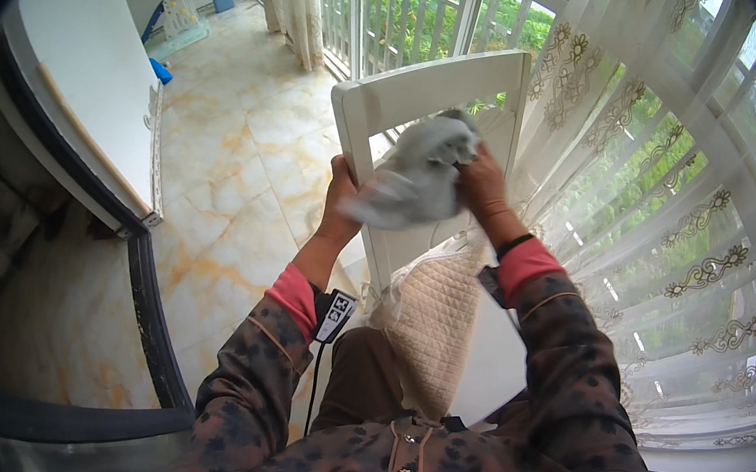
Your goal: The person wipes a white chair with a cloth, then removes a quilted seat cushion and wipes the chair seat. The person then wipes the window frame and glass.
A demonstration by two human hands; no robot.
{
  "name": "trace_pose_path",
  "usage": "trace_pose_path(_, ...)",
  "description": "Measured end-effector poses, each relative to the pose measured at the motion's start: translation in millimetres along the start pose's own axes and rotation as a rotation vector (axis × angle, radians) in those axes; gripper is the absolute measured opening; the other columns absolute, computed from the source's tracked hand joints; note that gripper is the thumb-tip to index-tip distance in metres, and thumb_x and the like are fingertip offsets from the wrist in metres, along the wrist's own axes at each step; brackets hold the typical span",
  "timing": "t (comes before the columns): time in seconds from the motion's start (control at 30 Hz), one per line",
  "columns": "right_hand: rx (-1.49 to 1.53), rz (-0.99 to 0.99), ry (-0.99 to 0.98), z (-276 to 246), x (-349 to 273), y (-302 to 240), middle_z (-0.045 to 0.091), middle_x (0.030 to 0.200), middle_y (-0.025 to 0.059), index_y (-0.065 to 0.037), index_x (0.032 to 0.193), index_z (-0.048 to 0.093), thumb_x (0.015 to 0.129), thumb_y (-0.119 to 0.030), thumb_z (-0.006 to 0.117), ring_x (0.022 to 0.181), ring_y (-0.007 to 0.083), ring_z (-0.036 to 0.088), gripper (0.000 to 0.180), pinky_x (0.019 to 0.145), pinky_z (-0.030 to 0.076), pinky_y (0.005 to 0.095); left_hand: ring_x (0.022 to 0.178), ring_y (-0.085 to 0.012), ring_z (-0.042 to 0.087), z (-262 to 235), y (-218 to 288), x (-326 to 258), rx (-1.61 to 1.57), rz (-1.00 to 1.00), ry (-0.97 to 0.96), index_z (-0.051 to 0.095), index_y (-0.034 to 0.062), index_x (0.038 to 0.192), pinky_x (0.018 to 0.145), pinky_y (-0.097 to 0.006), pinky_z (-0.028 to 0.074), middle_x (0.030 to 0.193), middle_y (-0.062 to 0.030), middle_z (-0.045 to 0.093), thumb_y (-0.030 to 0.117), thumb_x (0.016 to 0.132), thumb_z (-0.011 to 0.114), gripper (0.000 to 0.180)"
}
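A white wooden chair [432,76] stands in front of me, its backrest frame tilted in the view. My right hand [485,188] grips a light grey cloth [420,170], which is bunched and blurred by motion against the open part of the backrest. The left side post of the chair is in the grasp of my left hand [341,201]; the hanging cloth covers some of its fingers. Below the backrest, a quilted beige seat cushion [434,315] lies on the chair, close to my knees.
Sheer embroidered curtains [682,247] hang close on the right, before a window. A dark-edged door frame [152,321] stands at the left. Marbled tiles [225,168] cover the floor. Farther back are a blue box [224,1] and a white-and-green object [180,14].
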State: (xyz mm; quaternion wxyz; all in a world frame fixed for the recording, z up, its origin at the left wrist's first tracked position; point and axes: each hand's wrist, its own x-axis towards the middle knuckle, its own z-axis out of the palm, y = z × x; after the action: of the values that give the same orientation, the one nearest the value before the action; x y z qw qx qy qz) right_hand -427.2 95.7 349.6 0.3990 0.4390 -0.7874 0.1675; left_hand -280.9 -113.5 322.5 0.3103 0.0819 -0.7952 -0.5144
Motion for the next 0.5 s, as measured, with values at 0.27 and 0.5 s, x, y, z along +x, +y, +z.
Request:
trace_pose_path(0.27,0.758,0.584,0.547,-35,29,88,0.066,0.100,0.0229,0.001,0.110,0.060,0.077,-0.001,0.049,0.092,0.0387,0.064,0.035,0.081,0.050,0.0454,0.098,-0.0245,0.056,0,18,-4,-0.078,-0.009,-0.033,0.032,0.0036,0.117,0.085,-0.036,0.047,0.108,-0.0169,0.054,0.018,0.092,0.064,0.044)
trace_pose_path(0.5,1.028,0.280,-0.081,-6,-23,-66,0.061,0.114,0.0168,-0.004,0.110,0.064,0.075,0.002,0.063,0.111,0.0329,0.058,0.036,0.092,0.048,0.0358,0.091,-0.0174,0.052,-2,6,-2,-0.187,0.098,-0.089,0.033,0.0066,0.113,0.080,-0.032,0.047,0.102,-0.0091,0.050,0.017,0.089,0.068,0.044)
